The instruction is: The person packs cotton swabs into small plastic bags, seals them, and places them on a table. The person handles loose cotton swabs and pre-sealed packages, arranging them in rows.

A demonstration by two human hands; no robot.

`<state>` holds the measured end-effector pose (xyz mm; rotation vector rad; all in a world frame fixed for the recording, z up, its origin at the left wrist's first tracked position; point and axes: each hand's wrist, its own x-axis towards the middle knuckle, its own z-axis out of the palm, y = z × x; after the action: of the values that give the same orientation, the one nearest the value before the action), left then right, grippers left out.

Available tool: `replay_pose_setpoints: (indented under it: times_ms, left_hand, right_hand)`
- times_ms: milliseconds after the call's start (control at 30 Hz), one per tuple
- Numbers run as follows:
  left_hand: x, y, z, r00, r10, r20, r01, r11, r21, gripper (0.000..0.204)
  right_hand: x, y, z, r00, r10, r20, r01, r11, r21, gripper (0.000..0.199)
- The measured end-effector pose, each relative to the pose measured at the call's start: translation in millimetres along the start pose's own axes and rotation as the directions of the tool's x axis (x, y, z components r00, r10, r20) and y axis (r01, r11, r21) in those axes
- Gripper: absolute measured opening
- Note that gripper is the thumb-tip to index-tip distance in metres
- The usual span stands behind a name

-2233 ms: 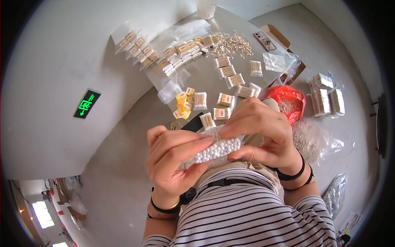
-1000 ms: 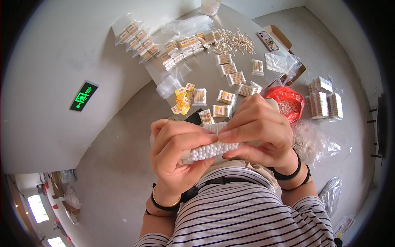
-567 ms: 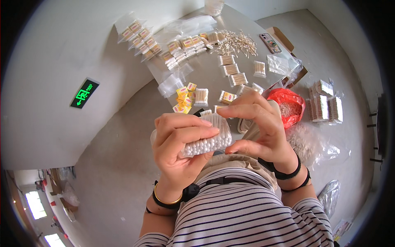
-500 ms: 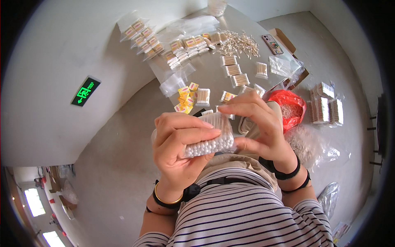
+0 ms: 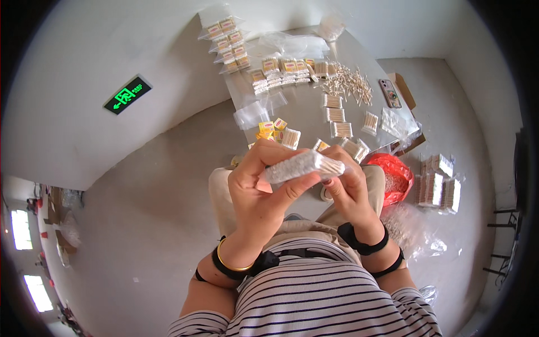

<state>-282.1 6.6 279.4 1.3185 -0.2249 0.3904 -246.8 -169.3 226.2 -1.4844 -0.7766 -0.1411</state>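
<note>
Packet of cotton swabs (image 5: pixel 300 167), wrapped in clear film, sits between both hands, above the lap and short of the table (image 5: pixel 307 105). The left hand (image 5: pixel 255 196) is partly closed: fingers curl over the far side, thumb bears on the near side. The right hand (image 5: pixel 353 194) is bent around the right end with fingers and thumb; firmness of this grip cannot be told.

Status, as judged from the layout:
Done: labelled packets (image 5: pixel 289 67) line up on the table; bagged sets (image 5: pixel 229 40) stand near the wall.
In hand: the held packet shows no yellow card on its visible side; closure of the film cannot be confirmed.
Left: unlabelled bundles (image 5: pixel 335 115), loose yellow cards (image 5: pixel 266 127), flat clear bags (image 5: pixel 252 115) and a heap of loose swabs (image 5: pixel 348 84). Work appears partway through, with further swabs in the red bag (image 5: pixel 393 177)
</note>
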Motion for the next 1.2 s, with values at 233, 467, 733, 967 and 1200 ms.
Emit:
replay_pose_setpoints:
  times_ms: [233,467,733,967,1200]
  left_hand:
    - [1,-1,-6,0.996,-0.084,0.025,0.088,0.981,-0.174,0.019]
    - [1,-7,-2,0.966,-0.258,0.013,0.244,0.893,-0.377,0.021]
    - [-3,-43,-20,0.849,-0.469,0.243,0.505,0.588,-0.631,0.035]
    - [-6,-45,-30,0.856,-0.388,0.342,0.508,0.509,-0.695,0.036]
    - [-6,-42,-28,0.935,-0.253,0.248,0.354,0.637,-0.685,0.036]
  right_hand:
    - [12,-15,2,0.994,-0.105,0.038,0.110,0.969,-0.220,0.016]
    - [17,-17,10,0.996,-0.060,-0.068,0.055,0.996,-0.073,0.021]
    - [29,-33,18,0.948,0.283,-0.143,-0.276,0.959,0.070,0.035]
    - [34,-42,17,0.973,0.226,-0.051,-0.204,0.941,0.270,0.031]
    - [32,-50,18,0.997,-0.030,-0.065,0.024,0.996,-0.089,0.047]
